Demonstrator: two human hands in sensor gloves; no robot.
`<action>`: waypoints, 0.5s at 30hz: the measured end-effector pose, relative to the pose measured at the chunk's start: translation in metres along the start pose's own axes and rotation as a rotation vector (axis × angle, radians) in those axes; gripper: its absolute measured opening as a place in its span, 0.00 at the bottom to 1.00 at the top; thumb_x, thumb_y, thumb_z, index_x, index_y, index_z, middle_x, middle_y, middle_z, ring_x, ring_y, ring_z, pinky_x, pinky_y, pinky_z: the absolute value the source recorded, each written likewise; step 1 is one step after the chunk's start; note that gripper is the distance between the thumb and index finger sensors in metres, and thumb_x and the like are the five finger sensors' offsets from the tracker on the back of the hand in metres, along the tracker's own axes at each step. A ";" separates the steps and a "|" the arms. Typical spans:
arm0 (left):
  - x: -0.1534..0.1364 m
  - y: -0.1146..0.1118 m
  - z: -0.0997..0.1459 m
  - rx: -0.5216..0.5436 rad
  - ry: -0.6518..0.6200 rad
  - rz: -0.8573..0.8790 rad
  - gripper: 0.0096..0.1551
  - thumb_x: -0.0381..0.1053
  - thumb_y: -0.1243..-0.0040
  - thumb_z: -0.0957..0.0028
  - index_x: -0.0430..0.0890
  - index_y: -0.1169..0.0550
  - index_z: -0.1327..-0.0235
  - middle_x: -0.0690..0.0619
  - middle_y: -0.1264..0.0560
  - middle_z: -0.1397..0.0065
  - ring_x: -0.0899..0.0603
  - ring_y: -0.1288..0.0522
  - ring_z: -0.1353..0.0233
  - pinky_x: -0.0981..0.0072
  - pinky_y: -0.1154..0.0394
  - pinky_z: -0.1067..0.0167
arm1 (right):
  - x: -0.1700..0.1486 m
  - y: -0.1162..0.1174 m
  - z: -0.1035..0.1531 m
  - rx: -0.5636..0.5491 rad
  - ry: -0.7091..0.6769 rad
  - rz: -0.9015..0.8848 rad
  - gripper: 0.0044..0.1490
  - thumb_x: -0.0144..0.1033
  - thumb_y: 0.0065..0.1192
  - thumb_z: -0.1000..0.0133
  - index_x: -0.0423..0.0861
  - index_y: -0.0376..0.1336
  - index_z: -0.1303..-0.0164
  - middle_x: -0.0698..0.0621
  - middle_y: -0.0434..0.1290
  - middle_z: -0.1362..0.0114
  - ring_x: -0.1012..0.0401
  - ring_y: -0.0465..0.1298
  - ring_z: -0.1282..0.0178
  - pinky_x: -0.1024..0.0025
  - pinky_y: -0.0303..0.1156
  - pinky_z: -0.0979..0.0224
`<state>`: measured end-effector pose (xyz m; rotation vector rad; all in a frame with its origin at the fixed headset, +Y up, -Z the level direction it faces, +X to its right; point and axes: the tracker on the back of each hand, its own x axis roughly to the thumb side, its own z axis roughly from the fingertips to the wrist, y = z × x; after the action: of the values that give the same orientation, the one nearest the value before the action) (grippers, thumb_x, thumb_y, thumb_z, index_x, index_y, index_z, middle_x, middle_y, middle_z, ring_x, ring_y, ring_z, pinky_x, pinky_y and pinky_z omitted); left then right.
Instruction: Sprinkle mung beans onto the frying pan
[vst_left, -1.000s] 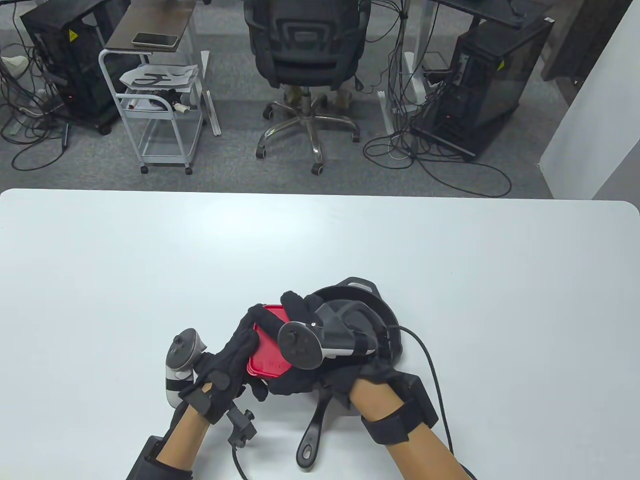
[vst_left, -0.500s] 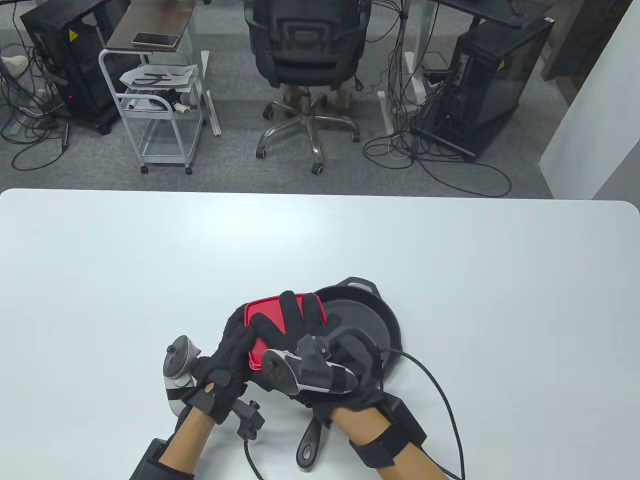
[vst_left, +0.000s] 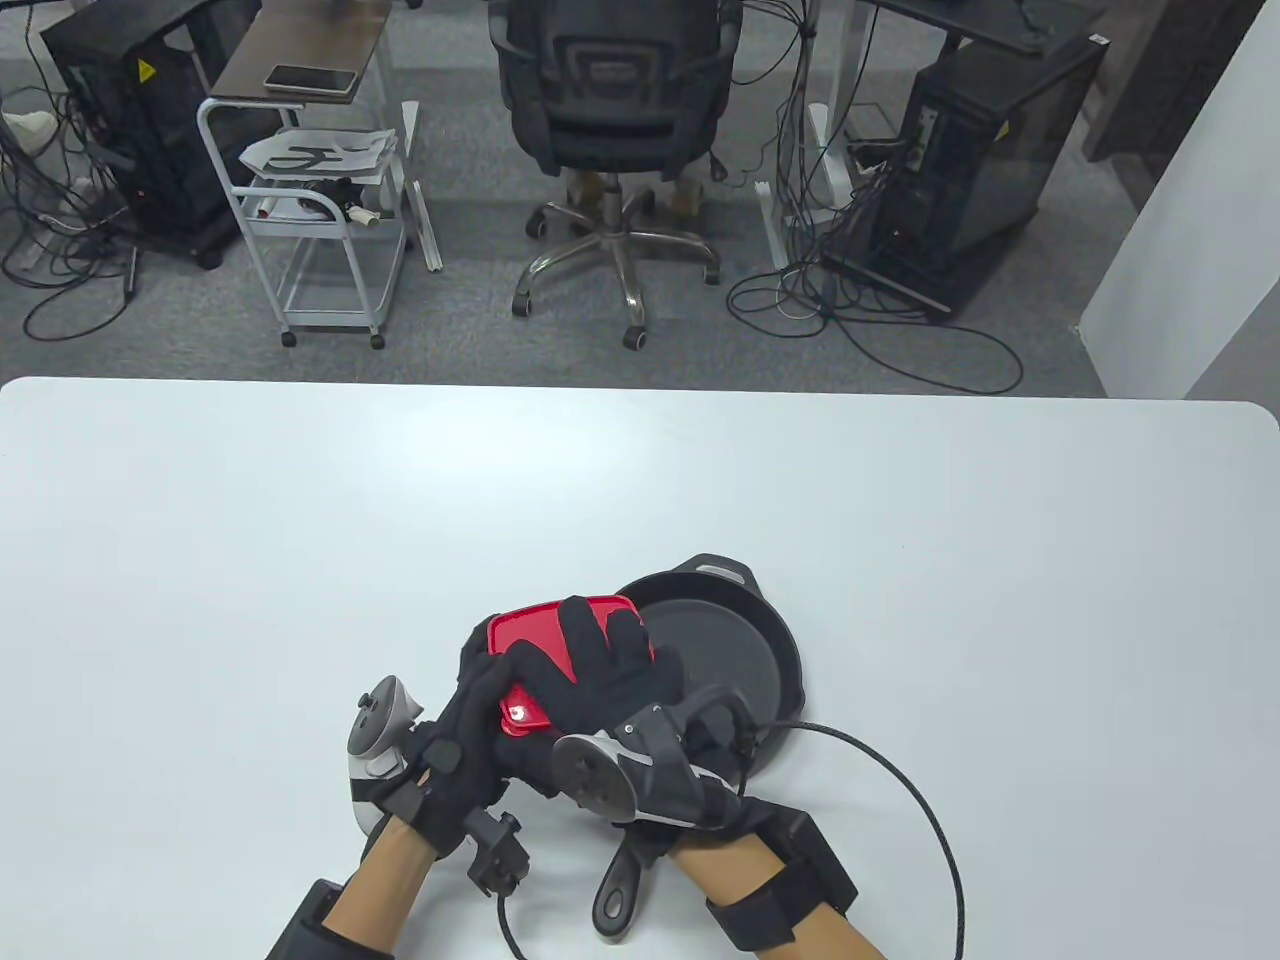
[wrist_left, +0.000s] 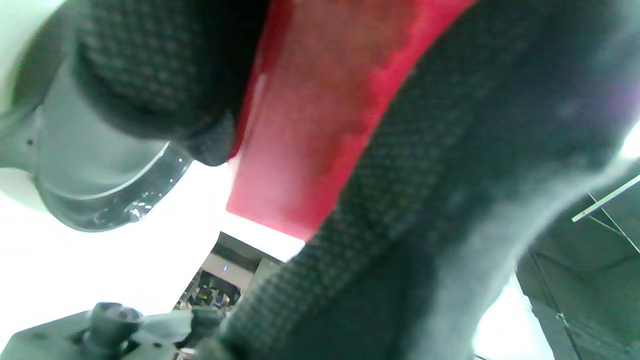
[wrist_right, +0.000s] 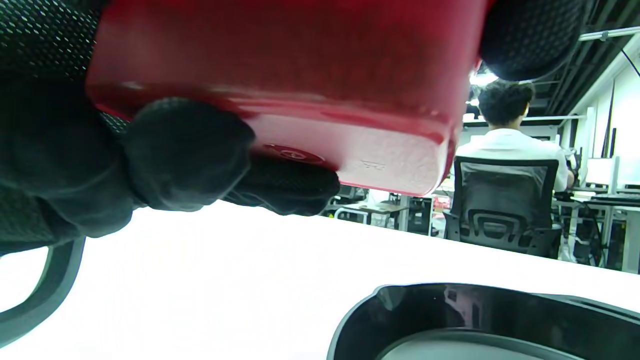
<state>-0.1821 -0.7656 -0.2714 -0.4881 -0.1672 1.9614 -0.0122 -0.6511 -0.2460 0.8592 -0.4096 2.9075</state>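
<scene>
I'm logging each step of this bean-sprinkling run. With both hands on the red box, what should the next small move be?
Probably lift the red lid off. Both the left hand and right hand grip the red box, held above the table beside the frying pan; the pan looks empty, and the lid appears to be on.

box (vst_left: 530, 640): red, lower centre of frame
pan (vst_left: 720, 650): black, right of box
gloves (vst_left: 470, 730): black, fine dotted knit
table (vst_left: 300, 520): plain white
chair (vst_left: 610, 90): black, top centre
</scene>
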 end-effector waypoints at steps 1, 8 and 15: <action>0.000 -0.002 0.000 0.002 -0.007 0.014 0.54 0.83 0.53 0.49 0.68 0.65 0.23 0.38 0.43 0.18 0.37 0.14 0.48 0.62 0.11 0.64 | 0.000 0.000 0.001 -0.006 -0.004 0.006 0.48 0.77 0.41 0.43 0.61 0.55 0.16 0.38 0.52 0.09 0.31 0.56 0.19 0.26 0.65 0.36; -0.002 -0.007 0.000 0.002 -0.063 0.022 0.53 0.83 0.56 0.47 0.66 0.67 0.24 0.37 0.46 0.18 0.37 0.15 0.46 0.60 0.12 0.58 | 0.003 -0.003 0.005 -0.060 -0.001 -0.010 0.46 0.77 0.40 0.41 0.59 0.57 0.18 0.42 0.60 0.12 0.31 0.57 0.20 0.24 0.63 0.36; -0.001 -0.010 0.003 0.001 -0.085 0.043 0.52 0.82 0.57 0.47 0.66 0.67 0.24 0.37 0.47 0.18 0.36 0.16 0.44 0.60 0.12 0.56 | 0.008 -0.006 0.011 -0.126 0.014 -0.037 0.45 0.76 0.37 0.39 0.57 0.60 0.21 0.46 0.62 0.13 0.32 0.58 0.20 0.23 0.61 0.36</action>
<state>-0.1750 -0.7621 -0.2651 -0.4111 -0.2114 2.0254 -0.0118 -0.6488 -0.2313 0.8181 -0.5621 2.8173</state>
